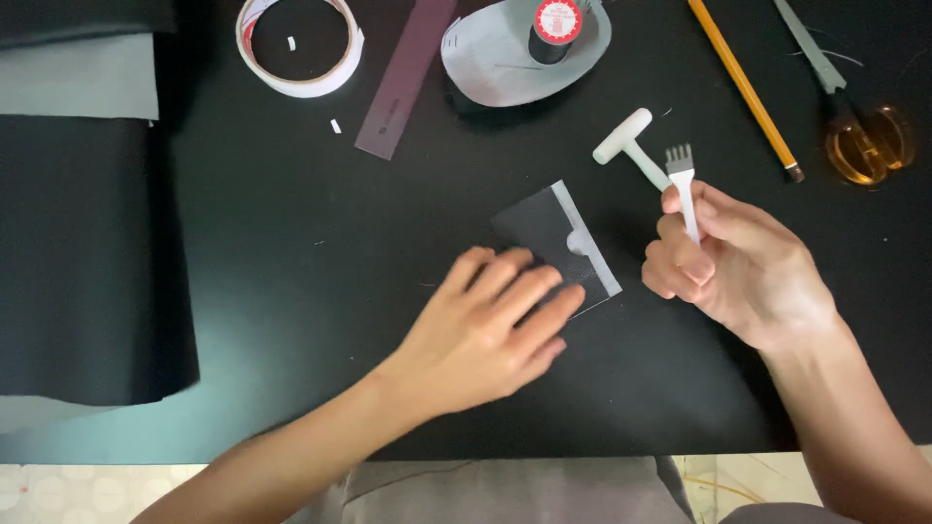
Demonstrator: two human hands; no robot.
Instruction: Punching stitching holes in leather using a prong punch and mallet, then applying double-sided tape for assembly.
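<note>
Leather piece: black rectangular leather piece (546,236) with a pale strip along its right edge lies flat at the centre of the frame, tilted so its long edge runs from upper left to lower right.
Left hand: left hand (490,325) rests palm down, fingers spread, on the lower left part of the piece, pinning it to the black worktop (291,252); it grips nothing.
Right hand: right hand (728,262) is clenched around the shaft of a white pronged chisel (682,184), prongs pointing up and away, just right of the piece and not touching it.
Relative position: the piece sits between the two hands, partly under the left fingers, with its pale edge nearest the right hand.
Mallet: white mallet (629,147) lies on the worktop above the right hand, touching or just behind the chisel; which of the two cannot be told.
Risk, slip: judged likely that the piece would shift if the left hand's pressure eased, since only one corner area is held.
Risk, fingers: the left fingertips lie near the pale edge; prongs set down there could catch them.
Risk, tool: the prongs face away from the piece, so the chisel needs turning, and a loose grip could drop it.
Surroundings: tape roll (300,44) at upper left, thread spool (555,27) at top centre, yellow pencil (744,87) and scissors (859,126) at upper right, all well apart.
</note>
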